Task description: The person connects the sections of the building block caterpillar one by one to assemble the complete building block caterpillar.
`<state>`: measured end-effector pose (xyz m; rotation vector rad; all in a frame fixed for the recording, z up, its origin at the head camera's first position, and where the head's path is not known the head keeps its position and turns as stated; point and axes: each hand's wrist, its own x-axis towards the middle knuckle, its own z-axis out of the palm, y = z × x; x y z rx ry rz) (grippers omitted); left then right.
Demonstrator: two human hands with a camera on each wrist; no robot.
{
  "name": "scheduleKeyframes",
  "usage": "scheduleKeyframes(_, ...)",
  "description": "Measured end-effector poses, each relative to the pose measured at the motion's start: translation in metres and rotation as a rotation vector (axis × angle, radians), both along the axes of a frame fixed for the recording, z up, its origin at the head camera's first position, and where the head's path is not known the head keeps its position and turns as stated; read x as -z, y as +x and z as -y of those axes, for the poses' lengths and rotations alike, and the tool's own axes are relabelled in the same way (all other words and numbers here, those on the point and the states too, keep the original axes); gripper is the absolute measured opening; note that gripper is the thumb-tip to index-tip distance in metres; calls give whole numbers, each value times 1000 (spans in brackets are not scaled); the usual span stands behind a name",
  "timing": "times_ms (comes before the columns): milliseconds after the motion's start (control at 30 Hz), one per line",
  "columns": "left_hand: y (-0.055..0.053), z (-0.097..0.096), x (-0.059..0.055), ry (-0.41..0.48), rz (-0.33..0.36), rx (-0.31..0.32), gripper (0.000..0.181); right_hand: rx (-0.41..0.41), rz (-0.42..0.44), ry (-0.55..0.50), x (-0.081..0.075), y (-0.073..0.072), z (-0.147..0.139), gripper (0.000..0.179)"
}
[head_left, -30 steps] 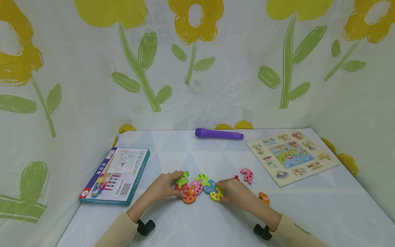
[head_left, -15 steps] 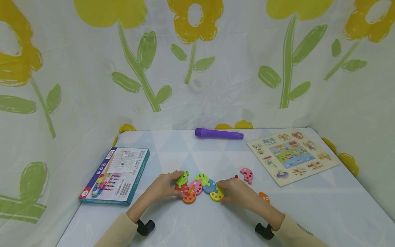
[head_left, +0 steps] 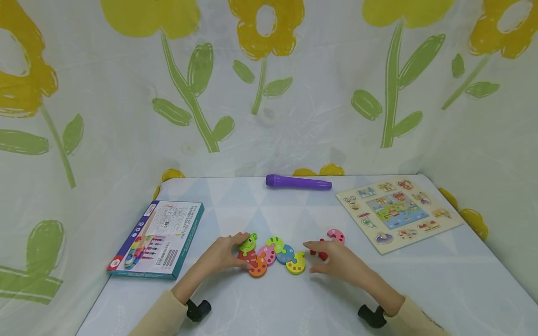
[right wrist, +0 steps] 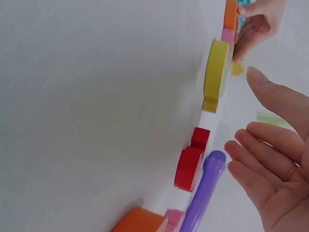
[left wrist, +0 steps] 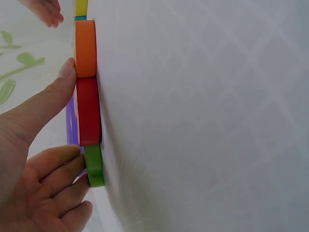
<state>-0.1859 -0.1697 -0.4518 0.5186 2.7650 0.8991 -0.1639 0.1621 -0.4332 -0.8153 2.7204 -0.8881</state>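
Note:
A row of joined caterpillar puzzle pieces (head_left: 267, 255) lies on the table, with a green smiling head (head_left: 249, 243) at its left end. My left hand (head_left: 218, 254) holds that end, fingers at the head and thumb (left wrist: 67, 72) where the red and orange pieces meet. At the other end is a yellow numbered piece (head_left: 296, 265). Just right of it hovers my right hand (head_left: 342, 265), fingers spread apart and holding nothing. Behind that hand lie a loose red piece (head_left: 322, 255), partly covered, and a loose pink piece (head_left: 337, 235). An orange piece (right wrist: 137, 222) shows in the right wrist view.
To the left lies a flat printed box (head_left: 157, 239). A purple stick (head_left: 298, 182) shaped like a microphone lies near the back edge. At the right is a wooden picture board (head_left: 397, 212). A flower-patterned curtain (head_left: 311, 116) closes off the back and sides.
My right hand has let go of the yellow piece and moved right, uncovering its end and more of the red piece. It now covers the orange piece in the head view. My left hand stays put.

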Motion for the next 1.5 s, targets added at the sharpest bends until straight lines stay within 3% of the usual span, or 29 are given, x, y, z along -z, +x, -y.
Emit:
scheduleKeyframes(600, 1, 0, -1, -4, 4, 1, 82, -6, 0, -37, -3, -1, -17, 60)
scheduleKeyframes(1167, 1, 1, -1, 6, -8, 20, 84, -49, -49, 83, 1, -18, -30, 56)
scheduleKeyframes(1500, 0, -2, -1, -8, 6, -15, 82, -25, -40, 140, 3, -24, -28, 54)
